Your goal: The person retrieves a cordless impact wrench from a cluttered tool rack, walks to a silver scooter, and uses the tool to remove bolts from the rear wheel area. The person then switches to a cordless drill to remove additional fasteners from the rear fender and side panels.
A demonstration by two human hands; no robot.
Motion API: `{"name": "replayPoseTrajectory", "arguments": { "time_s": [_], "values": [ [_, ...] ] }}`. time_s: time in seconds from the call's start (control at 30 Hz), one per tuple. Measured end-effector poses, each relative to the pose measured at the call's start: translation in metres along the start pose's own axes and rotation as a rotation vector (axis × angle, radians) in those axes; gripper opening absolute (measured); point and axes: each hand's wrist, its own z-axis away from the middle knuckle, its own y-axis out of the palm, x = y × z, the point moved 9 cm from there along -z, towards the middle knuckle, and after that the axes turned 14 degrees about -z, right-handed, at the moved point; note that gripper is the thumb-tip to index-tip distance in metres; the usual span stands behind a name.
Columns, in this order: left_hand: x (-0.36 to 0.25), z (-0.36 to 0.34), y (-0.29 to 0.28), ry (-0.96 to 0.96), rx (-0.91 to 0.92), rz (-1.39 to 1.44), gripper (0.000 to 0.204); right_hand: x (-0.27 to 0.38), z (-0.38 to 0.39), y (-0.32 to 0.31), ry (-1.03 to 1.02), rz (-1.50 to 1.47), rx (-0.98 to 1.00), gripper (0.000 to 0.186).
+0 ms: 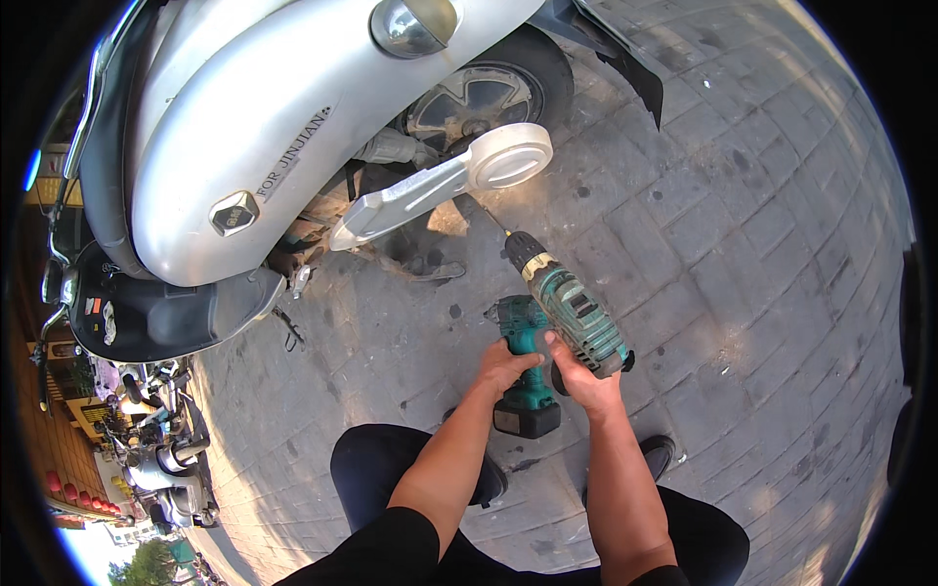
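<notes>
My right hand [586,383] is wrapped round the grip of a green cordless drill [578,313]. Its black and brass-coloured chuck carries a long thin bit that points up and left, towards the scooter's rear wheel. Beside it, my left hand [508,367] grips the handle of a smaller green cordless driver [528,391] with a black battery at its base. The driver's nose points left, and the drill partly overlaps its head. Beyond both tools is a silver scooter [234,146] with a pale swingarm cover [420,195] in front of the rear wheel [479,103].
Grey paving bricks [743,293] lie beneath the tools. A dark scooter footboard [166,313] juts out at the left. More parked scooters [166,469] stand at the lower left. My dark shoes [660,454] rest on the paving beside my arms.
</notes>
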Motion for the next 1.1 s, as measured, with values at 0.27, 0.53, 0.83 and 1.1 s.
{"name": "replayPoseTrajectory", "arguments": {
  "time_s": [0.27,0.53,0.83,1.1],
  "values": [
    [0.020,-0.045,0.041,-0.017,-0.117,-0.252,0.048,-0.038,-0.017,0.026,-0.111,-0.015,-0.049,0.019],
    [0.035,-0.033,0.029,0.158,-0.269,-0.149,0.054,-0.050,-0.002,0.032,0.061,-0.158,-0.113,0.019],
    [0.060,-0.068,0.031,0.247,-0.237,-0.214,0.071,-0.066,-0.011,0.036,0.095,-0.334,-0.122,0.021],
    [0.089,-0.072,0.033,0.026,-0.132,-0.061,0.089,-0.079,-0.020,0.047,0.059,-0.272,-0.111,0.026]
  ]
}}
